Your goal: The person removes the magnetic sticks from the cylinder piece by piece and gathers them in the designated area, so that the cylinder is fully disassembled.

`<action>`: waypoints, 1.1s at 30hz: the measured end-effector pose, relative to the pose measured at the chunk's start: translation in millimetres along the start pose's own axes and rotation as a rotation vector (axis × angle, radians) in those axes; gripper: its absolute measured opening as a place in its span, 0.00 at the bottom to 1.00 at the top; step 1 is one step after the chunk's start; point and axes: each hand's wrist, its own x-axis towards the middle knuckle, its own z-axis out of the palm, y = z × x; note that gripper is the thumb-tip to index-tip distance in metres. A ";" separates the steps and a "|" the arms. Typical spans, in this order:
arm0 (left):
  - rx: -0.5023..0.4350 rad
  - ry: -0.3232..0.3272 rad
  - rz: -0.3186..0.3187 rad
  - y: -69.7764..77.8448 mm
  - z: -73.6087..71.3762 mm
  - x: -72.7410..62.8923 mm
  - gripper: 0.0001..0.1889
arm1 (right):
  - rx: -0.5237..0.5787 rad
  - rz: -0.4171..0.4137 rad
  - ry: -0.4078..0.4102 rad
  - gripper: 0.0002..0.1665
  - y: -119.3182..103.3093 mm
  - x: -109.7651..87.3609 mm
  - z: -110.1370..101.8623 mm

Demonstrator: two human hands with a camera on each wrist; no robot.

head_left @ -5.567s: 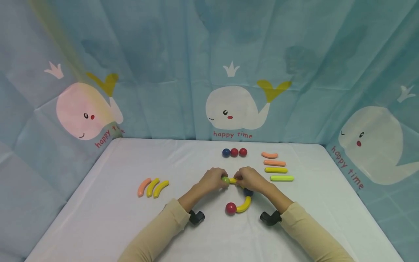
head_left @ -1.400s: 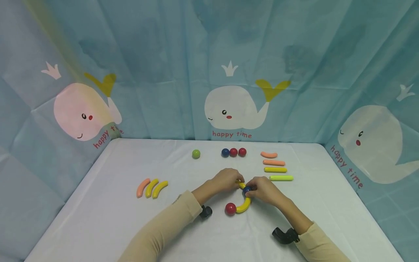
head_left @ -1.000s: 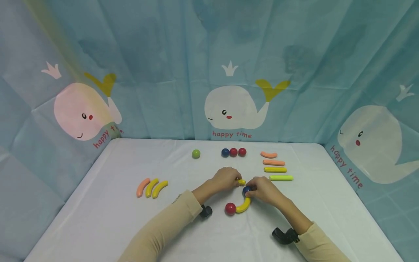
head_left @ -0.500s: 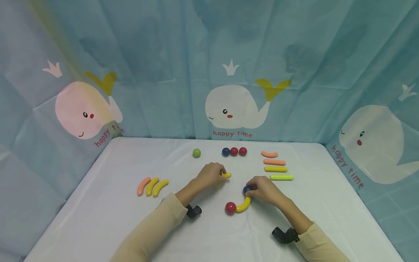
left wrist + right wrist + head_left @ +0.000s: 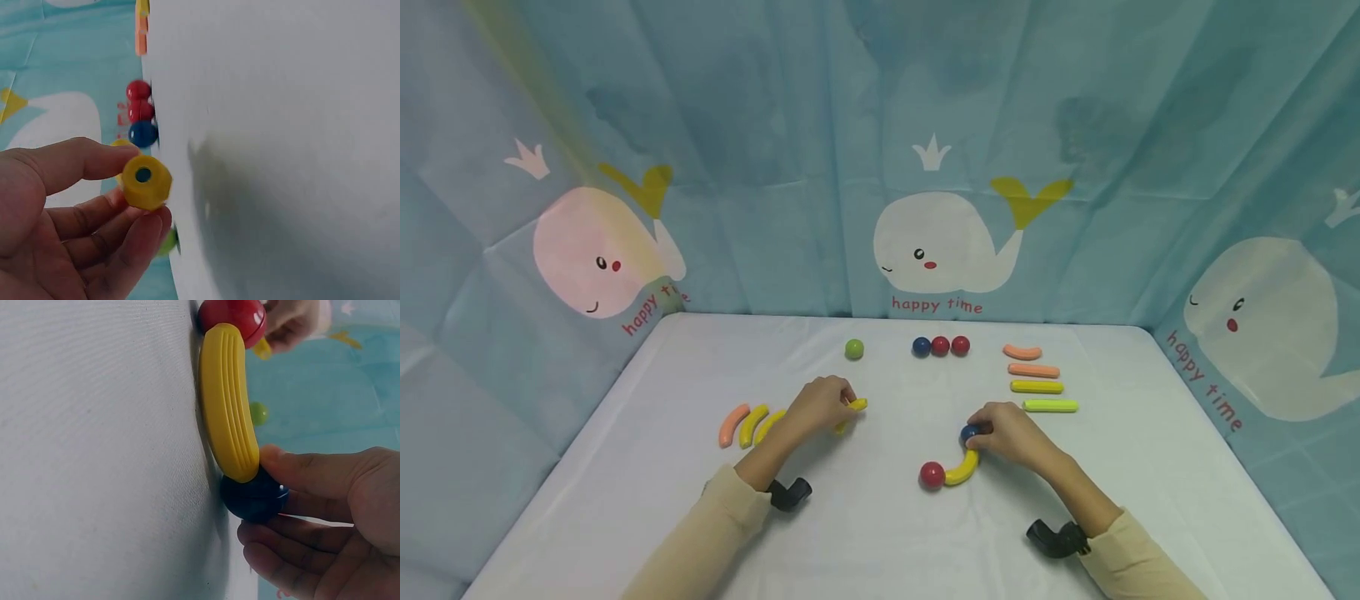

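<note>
My left hand [image 5: 823, 404] pinches a yellow curved rod [image 5: 147, 182] above the table; the left wrist view shows its end face with a dark round spot. To the right, my right hand [image 5: 1011, 433] holds a dark blue ball [image 5: 253, 499] between thumb and fingers. Against that ball sits one end of another yellow curved rod [image 5: 229, 403], ribbed along its side. A red ball [image 5: 234, 319] touches that rod's far end. This ball-and-rod chain lies on the white tabletop [image 5: 880, 533].
Left of my left hand lie an orange curved rod [image 5: 733, 425] and two yellow curved rods [image 5: 753, 426], one partly hidden. Toward the back are a green ball [image 5: 854, 349], a blue ball [image 5: 922, 347] and two red balls [image 5: 960, 345]. Several orange, yellow and lime rods [image 5: 1050, 406] are at right.
The green ball came off and now stands at the back. My left hand has pulled the yellow curved rod off the blue ball and carried it left. My right hand stays on the blue ball.
</note>
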 end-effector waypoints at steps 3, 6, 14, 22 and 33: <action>0.016 0.006 -0.024 -10.9 -4.2 -3.4 0.12 | 0.001 -0.002 0.004 0.19 0.1 -0.1 0.2; 0.019 0.001 -0.058 -20.4 -9.9 -7.1 0.12 | 0.002 -0.006 0.006 0.19 0.1 0.0 1.4; 0.094 -0.016 -0.114 -40.7 -20.9 -18.9 0.09 | 0.010 0.007 0.002 0.18 -0.1 -0.5 2.7; 0.181 -0.022 -0.131 -45.2 -25.1 -26.5 0.08 | 0.010 0.007 0.006 0.19 -0.6 -0.7 2.1; 0.150 -0.033 -0.161 -43.0 -24.4 -28.8 0.10 | 0.007 -0.006 0.008 0.19 0.5 -0.3 1.1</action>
